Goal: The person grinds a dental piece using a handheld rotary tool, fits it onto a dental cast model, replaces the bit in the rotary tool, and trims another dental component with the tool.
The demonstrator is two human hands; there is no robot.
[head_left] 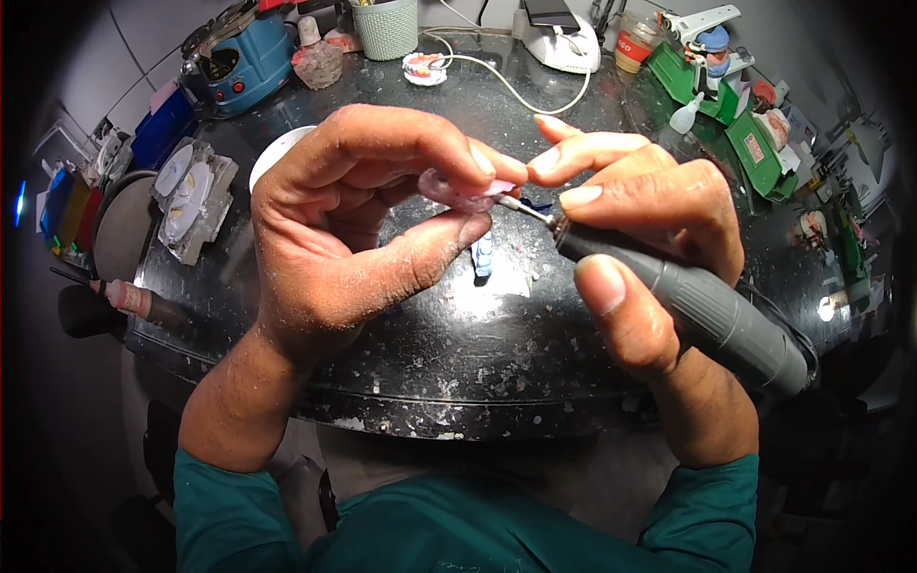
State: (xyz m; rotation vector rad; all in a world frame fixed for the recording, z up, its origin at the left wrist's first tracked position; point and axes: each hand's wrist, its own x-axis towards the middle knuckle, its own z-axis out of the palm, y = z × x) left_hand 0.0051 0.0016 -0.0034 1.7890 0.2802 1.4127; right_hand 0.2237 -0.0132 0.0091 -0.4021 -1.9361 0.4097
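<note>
The left hand (310,239) pinches the pink piece (442,192) above the counter (430,368). The right hand (669,205) grips the drill (702,310), its tip (525,208) at the piece's edge. If the tip slips, it could nick a finger (449,153); a loose pinch could drop the piece.

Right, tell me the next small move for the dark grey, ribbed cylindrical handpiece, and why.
Probably ease the handpiece in the right hand slightly, so its slim metal bit follows the edge of the small translucent pink piece: the left hand pinches that piece, the bit's tip sits at or near its edge, and pale dust speckles that hand.
</note>
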